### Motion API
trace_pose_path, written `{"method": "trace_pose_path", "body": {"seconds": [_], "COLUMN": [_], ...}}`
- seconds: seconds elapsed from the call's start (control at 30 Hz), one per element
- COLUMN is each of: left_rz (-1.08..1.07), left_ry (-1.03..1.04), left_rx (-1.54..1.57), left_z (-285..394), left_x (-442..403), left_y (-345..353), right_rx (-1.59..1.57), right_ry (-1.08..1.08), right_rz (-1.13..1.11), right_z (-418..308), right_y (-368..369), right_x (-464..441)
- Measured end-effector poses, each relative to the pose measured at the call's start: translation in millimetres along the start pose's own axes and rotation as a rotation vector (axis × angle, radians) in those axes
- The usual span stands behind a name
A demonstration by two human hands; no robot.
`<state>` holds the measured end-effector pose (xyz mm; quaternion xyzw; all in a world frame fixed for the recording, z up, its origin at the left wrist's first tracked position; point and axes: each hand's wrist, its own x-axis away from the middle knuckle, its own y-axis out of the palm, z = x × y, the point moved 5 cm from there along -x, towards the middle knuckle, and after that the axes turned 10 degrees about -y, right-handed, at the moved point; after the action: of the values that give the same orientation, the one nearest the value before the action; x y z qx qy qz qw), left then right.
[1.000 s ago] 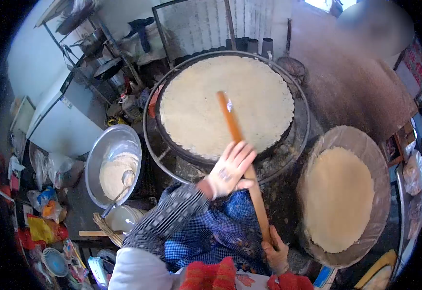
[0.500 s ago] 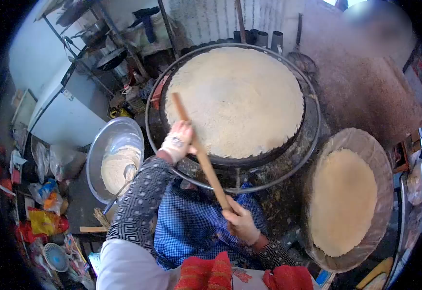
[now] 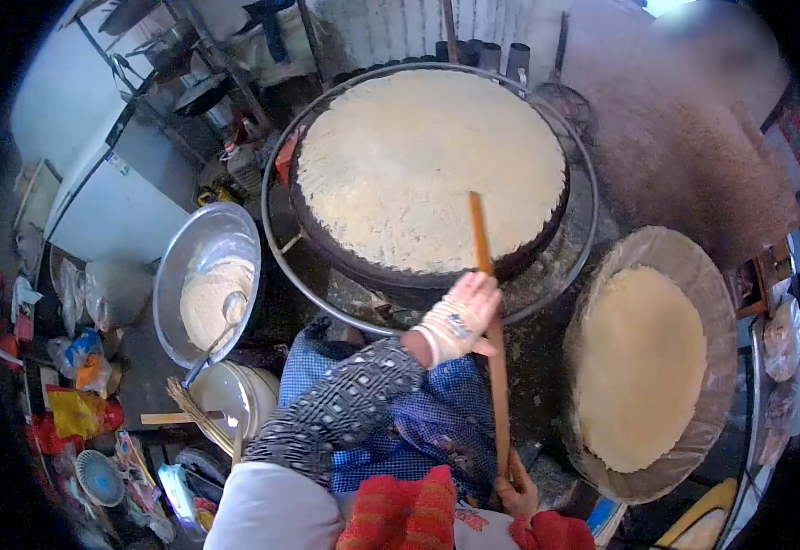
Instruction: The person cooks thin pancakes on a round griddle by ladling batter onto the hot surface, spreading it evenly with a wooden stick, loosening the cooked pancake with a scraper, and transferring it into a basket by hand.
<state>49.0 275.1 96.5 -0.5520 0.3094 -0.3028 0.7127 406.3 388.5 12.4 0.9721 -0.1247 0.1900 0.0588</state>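
A long flat wooden batter spreader point(image 3: 498, 394) runs from near my lap up over the front edge of the large round griddle point(image 3: 391, 280). My left hand point(image 3: 464, 316), in a pale fingerless glove, is closed on the middle of the spreader. Low down by my body, my right hand point(image 3: 517, 490) grips its near end. A thin, pale layer of batter point(image 3: 427, 165) covers nearly the whole griddle top, with a ragged edge. The far tip of the spreader lies over the batter's front right part; whether it touches is hard to tell.
A metal ring point(image 3: 363, 323) circles the griddle. At left, a steel basin point(image 3: 169, 312) holds pale batter and a ladle point(image 3: 233, 312), with a white bucket point(image 3: 258, 390) below it. To the right stands a plastic-lined basket point(image 3: 716, 367) bearing a pale flat sheet point(image 3: 643, 367).
Both hands have moved right and toward my body with the spreader. Its tip has swung from the griddle's left side to the front right, and it stands more upright in view.
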Motion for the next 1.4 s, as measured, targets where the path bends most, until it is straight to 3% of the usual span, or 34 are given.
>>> {"method": "trace_pose_path", "body": {"seconds": [0.07, 0.27, 0.4, 0.5, 0.53, 0.6, 0.67, 0.77, 0.8, 0.87, 0.93, 1.0, 1.07, 1.13, 1.2, 1.23, 1.33, 1.4], "left_rz": [0.018, 0.094, 0.438, 0.221, 0.132, 0.098, 0.008, 0.302, 0.35, 0.521, 0.356, 0.158, 0.11, 0.017, 0.025, 0.059, 0.045, 0.036], "left_ry": [-0.074, -0.389, -0.612, -0.548, -0.518, -0.477, -0.514, -0.436, -0.56, -0.286, -0.182, -0.014, 0.132, 0.104, 0.099, 0.075, -0.031, -0.11], "left_rx": [-0.019, -0.261, -0.118, -0.348, -0.342, -0.354, -0.288, 0.117, 0.386, 0.341, 0.189, 0.086, 0.052, -0.023, -0.102, -0.095, -0.168, -0.255], "left_z": [-33.1, -144.5, -167.9, -188.5, -193.2, -179.9, -150.5, -104.1, -89.0, -50.6, -18.2, -0.2, 15.5, 14.2, 5.4, -6.0, -46.9, -85.7], "left_x": [24.1, 119.9, 176.1, 195.2, 195.9, 185.2, 171.9, 163.9, 163.5, 135.7, 89.4, 39.2, -4.4, -27.4, -33.4, -26.1, 4.7, 36.6], "left_y": [-8.8, -56.8, -89.3, -32.4, -2.5, 9.5, 9.0, -10.4, -20.1, -57.4, -93.0, -84.0, -49.4, 5.2, 2.2, -4.6, -26.9, -29.3], "right_rx": [-0.062, -0.117, -0.04, 0.226, 0.201, 0.097, 0.044, 0.057, 0.124, 0.185, 0.234, 0.324, 0.146, -0.02, -0.182, -0.158, -0.299, -0.345], "right_ry": [0.254, 0.079, 0.032, -0.4, -0.217, -0.284, -0.171, -0.241, -0.246, -0.19, -0.173, -0.268, -0.275, -0.139, 0.122, 0.118, 0.278, 0.299], "right_rz": [-0.063, -0.352, -0.323, -0.226, -0.312, -0.329, -0.367, -0.341, -0.294, -0.19, -0.084, 0.033, 0.122, 0.138, 0.072, 0.09, -0.12, -0.225], "right_z": [-50.4, -78.4, -101.3, -73.9, -101.6, -83.9, -110.0, -105.2, -98.4, -91.7, -75.0, -53.7, -15.7, -15.6, -51.5, -34.5, -79.7, -70.7], "right_y": [34.3, 115.6, 117.8, 98.6, 109.7, 137.7, 151.4, 128.5, 107.0, 67.8, 39.2, 20.6, 15.1, 18.5, 36.2, 35.5, 57.6, 77.2], "right_x": [-14.6, -84.4, -96.0, -117.7, -116.2, -137.4, -130.2, -122.3, -111.4, -69.7, -29.4, 3.9, 12.2, 13.4, 2.7, -6.6, -20.7, -39.5]}}
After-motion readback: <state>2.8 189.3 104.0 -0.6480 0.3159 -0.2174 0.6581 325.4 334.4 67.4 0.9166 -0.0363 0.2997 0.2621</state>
